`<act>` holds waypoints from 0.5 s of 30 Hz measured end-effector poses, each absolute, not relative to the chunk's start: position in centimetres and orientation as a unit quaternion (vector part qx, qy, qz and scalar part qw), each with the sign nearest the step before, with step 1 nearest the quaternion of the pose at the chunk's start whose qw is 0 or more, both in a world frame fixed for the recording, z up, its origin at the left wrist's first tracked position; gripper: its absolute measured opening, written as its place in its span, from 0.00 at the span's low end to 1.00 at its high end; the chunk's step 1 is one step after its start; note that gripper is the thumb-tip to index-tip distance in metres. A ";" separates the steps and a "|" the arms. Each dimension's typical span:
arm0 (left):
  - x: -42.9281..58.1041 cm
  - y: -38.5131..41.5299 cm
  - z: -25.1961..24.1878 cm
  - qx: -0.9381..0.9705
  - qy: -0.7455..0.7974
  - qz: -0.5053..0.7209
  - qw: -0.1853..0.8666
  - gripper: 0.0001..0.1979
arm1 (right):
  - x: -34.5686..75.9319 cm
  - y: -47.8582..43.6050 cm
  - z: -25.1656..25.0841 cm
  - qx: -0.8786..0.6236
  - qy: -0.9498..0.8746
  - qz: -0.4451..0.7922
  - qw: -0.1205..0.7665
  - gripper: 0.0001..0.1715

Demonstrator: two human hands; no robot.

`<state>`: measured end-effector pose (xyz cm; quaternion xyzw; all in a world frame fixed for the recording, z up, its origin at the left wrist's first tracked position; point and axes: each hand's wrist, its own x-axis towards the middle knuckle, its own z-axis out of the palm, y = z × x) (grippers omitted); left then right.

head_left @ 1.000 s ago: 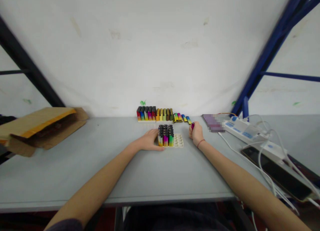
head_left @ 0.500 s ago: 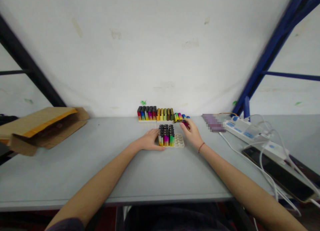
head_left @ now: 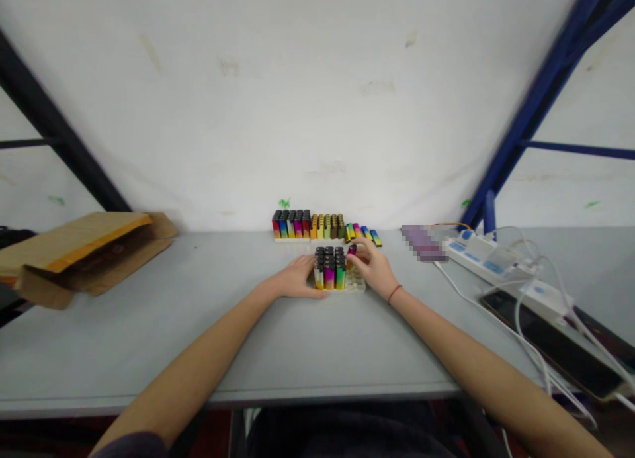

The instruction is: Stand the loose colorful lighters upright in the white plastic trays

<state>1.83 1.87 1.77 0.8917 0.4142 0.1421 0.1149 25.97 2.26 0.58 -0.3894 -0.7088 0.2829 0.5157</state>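
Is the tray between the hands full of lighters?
Partly full: upright lighters fill the left of the tray; empty holes show by the right hand, holding a lighter.

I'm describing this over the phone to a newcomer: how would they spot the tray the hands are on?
On the grey table, look mid-way, just short of the wall. The tray lies between the left hand and right hand, lighters upright in it. Unlike the full tray behind it, its right part shows empty holes.

I'm in a small packing workshop: grey table [head_left: 149, 325] under steel racking [head_left: 536, 107], lighter trays [head_left: 292, 226], cardboard box [head_left: 84, 253].
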 end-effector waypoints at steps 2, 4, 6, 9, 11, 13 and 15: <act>1.8 1.9 1.7 0.892 0.414 0.140 0.114 0.46 | 25.9 2.1 0.6 -0.397 -0.710 0.268 0.517 0.19; 1.8 1.9 1.7 0.892 0.416 0.136 0.114 0.46 | 25.8 1.9 0.7 -0.410 -0.715 0.245 0.511 0.17; 1.8 2.0 1.6 0.891 0.419 0.134 0.114 0.47 | 25.6 1.7 1.0 -0.418 -0.728 0.224 0.495 0.15; 1.8 2.0 1.6 0.891 0.417 0.138 0.114 0.47 | 25.6 1.5 1.4 -0.428 -0.752 0.188 0.465 0.13; 1.8 2.0 1.6 0.892 0.416 0.137 0.115 0.47 | 25.8 1.6 1.4 -0.439 -0.759 0.169 0.450 0.13; 1.8 1.9 1.7 0.890 0.420 0.133 0.115 0.47 | 25.9 1.7 1.5 -0.447 -0.770 0.154 0.428 0.14; 1.8 1.9 1.7 0.889 0.423 0.132 0.115 0.47 | 26.0 1.7 1.6 -0.459 -0.786 0.123 0.396 0.15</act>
